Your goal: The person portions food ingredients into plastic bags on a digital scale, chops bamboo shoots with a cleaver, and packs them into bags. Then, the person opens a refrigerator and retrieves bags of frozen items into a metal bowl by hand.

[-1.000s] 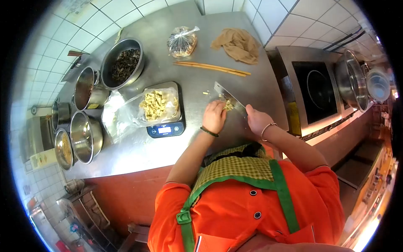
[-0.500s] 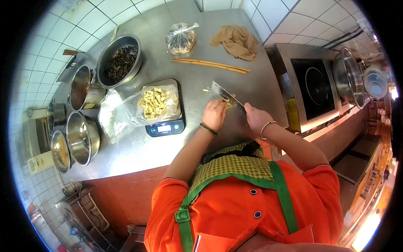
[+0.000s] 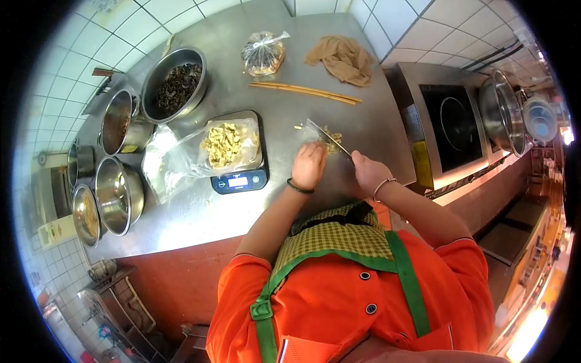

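Note:
My right hand (image 3: 370, 174) grips the handle of a kitchen knife (image 3: 327, 134), whose broad blade points away to the upper left over the steel table. Just left of the blade, my left hand (image 3: 309, 165) is closed, fingers curled down against the tabletop; what lies under its fingertips is hidden. Small pale yellowish chopped pieces (image 3: 333, 140) lie along the right side of the blade. One short pale piece (image 3: 298, 127) lies apart, beyond my left hand. Left of my hands, a digital kitchen scale (image 3: 239, 182) bears a plastic-lined tray of pale yellow cut pieces (image 3: 221, 145).
Chopsticks (image 3: 305, 92), a tied clear bag (image 3: 264, 54) and a brown cloth (image 3: 342, 59) lie at the back. A bowl of dark leafy food (image 3: 177, 91) and several steel pots and bowls (image 3: 120, 196) stand at left. An induction cooker (image 3: 455, 127) is at right.
The knife and my left hand have shifted slightly apart, and more of the chopped pieces shows beside the blade. My right hand still holds the knife.

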The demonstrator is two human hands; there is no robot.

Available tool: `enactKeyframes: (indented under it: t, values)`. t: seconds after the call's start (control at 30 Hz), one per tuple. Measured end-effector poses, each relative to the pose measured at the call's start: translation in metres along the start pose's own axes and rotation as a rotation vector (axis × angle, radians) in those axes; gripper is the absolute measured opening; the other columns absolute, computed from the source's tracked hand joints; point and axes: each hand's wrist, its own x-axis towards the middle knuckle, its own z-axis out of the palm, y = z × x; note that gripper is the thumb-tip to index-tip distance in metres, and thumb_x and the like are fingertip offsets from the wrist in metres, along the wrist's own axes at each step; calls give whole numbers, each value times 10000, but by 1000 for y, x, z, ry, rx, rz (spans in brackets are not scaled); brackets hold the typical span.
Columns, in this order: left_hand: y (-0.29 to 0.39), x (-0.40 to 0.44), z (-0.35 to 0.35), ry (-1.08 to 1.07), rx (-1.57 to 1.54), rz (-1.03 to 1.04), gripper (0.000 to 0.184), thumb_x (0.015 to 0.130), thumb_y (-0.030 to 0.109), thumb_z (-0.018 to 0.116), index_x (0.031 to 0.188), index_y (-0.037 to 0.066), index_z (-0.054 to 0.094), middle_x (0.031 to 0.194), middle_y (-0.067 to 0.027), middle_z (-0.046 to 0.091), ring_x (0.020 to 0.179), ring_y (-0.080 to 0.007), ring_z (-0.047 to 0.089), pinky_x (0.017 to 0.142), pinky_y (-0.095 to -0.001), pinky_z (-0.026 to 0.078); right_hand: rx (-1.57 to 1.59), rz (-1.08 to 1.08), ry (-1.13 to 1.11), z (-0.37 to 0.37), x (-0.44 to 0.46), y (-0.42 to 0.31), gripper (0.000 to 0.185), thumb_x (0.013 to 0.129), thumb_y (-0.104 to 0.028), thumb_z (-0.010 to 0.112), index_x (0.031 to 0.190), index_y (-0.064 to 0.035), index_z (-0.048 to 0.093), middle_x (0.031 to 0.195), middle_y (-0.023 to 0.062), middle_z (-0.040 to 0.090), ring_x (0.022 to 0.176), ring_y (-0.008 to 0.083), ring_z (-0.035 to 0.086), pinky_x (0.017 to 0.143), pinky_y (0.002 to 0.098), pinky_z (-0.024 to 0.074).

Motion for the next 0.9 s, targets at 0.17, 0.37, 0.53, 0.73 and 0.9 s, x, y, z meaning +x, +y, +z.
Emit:
enactKeyframes:
  t: [0.17, 0.37, 0.53, 0.73, 0.9]
  values:
    - [3, -1, 0, 72, -16, 29, 111, 710, 14, 590, 820, 7, 573, 864, -120, 579, 800, -298, 538, 727, -377, 432, 106, 4, 13, -9, -1, 3, 193, 813, -71, 454, 971, -37, 349, 942, 222, 532, 843, 406, 546, 687, 462, 452]
    - [3, -1, 1, 59, -4, 21, 131, 699, 19, 600, 829, 6, 585, 867, -115, 578, 815, -298, 528, 742, -374, 425, -24, -77, -29, -12, -7, -10, 239, 785, -102, 510, 952, -28, 356, 962, 214, 535, 826, 415, 548, 667, 461, 453]
    - [6, -4, -3, 72, 9, 31, 142, 702, 14, 594, 843, 1, 586, 869, -115, 578, 818, -296, 530, 742, -372, 425, 23, -79, 119, 5, -1, -7, 121, 823, -64, 418, 928, -26, 371, 967, 210, 539, 833, 413, 548, 671, 454, 454]
    - [10, -9, -6, 64, -15, 30, 131, 711, -1, 573, 841, -8, 579, 886, -125, 575, 807, -295, 536, 732, -363, 432, 52, -49, 41, -7, -7, -14, 134, 832, -88, 401, 947, -25, 371, 938, 218, 549, 851, 408, 549, 694, 452, 451]
    - [4, -15, -3, 25, 8, 55, 132, 712, -2, 561, 843, -12, 578, 890, -134, 575, 793, -294, 542, 718, -364, 439, 24, -143, 112, 7, 6, -9, 126, 830, -85, 393, 943, -35, 369, 928, 229, 544, 831, 414, 547, 684, 460, 447]
